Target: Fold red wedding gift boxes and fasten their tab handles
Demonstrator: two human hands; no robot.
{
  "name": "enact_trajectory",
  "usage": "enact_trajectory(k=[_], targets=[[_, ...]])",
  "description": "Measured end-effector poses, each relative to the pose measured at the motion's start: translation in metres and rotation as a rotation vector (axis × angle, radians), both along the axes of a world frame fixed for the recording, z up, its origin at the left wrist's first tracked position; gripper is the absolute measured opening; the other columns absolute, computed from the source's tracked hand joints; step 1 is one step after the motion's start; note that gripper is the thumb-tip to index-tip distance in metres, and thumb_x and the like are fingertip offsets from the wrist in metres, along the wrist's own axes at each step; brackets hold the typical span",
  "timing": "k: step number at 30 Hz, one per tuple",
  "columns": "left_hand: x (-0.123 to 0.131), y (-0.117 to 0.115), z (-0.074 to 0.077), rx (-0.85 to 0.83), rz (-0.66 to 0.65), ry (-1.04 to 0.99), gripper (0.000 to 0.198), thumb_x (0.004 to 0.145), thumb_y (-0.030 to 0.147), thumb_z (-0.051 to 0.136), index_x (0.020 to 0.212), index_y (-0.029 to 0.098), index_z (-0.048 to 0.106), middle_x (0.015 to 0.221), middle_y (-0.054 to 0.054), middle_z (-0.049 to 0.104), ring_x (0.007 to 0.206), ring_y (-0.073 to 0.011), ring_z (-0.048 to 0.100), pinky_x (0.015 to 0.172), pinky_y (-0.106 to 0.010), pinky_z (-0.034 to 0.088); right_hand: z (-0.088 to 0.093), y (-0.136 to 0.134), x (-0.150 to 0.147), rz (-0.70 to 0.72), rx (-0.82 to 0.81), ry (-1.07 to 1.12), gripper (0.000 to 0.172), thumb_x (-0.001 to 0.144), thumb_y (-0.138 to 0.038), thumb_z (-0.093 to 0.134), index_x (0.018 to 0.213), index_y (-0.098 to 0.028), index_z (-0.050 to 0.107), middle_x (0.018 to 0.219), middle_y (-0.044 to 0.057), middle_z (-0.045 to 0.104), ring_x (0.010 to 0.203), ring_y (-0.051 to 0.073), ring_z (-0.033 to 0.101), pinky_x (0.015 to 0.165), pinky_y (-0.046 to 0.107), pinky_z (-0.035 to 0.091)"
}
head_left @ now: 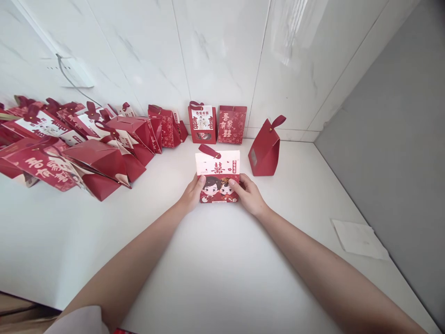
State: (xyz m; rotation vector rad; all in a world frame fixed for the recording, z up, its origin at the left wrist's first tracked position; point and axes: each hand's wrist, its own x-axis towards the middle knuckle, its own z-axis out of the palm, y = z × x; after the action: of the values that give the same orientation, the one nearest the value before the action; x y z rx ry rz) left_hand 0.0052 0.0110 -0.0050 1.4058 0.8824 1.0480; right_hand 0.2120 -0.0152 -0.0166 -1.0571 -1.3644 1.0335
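Between my two hands stands a red and white gift box (219,183), printed with two cartoon faces and topped by a dark red ribbon loop (209,151). My left hand (193,192) grips its left side, thumb on the front. On the right side, my right hand (248,192) holds it with the thumb pressed on the printed front and the fingers behind. Just behind it, two more red boxes stand against the wall: one with a white label (202,120) and one with white characters (232,124). A plain red box (264,150) with a ribbon stands to the right.
Many similar red boxes (97,162) lie crowded and overlapping on the left of the white table (208,269). A white paper sheet (359,239) lies near the right edge. A cable (71,81) runs down the tiled wall from a socket panel.
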Motion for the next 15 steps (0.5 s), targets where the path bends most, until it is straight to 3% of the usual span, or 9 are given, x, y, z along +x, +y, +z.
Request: enact_trajectory(k=[6, 15], targets=[[0.002, 0.003, -0.005, -0.159, 0.032, -0.117, 0.07, 0.089, 0.069, 0.046, 0.133, 0.016, 0.059, 0.132, -0.014, 0.064, 0.125, -0.0351, 0.059, 0.106, -0.048, 0.048, 0.002, -0.004, -0.001, 0.135, -0.029, 0.058, 0.042, 0.088, -0.06, 0.06, 0.109, -0.024, 0.064, 0.096, 0.003, 0.066, 0.091, 0.024, 0.064, 0.088, 0.039, 0.053], [0.003, 0.008, -0.013, -0.255, 0.051, -0.281, 0.06, 0.085, 0.06, 0.06, 0.126, 0.017, 0.063, 0.128, -0.011, 0.067, 0.123, -0.0341, 0.06, 0.109, -0.048, 0.046, 0.003, -0.003, -0.001, 0.131, -0.046, 0.086, 0.038, 0.088, -0.058, 0.061, 0.105, -0.024, 0.063, 0.09, 0.001, 0.067, 0.086, 0.022, 0.063, 0.085, 0.037, 0.053]])
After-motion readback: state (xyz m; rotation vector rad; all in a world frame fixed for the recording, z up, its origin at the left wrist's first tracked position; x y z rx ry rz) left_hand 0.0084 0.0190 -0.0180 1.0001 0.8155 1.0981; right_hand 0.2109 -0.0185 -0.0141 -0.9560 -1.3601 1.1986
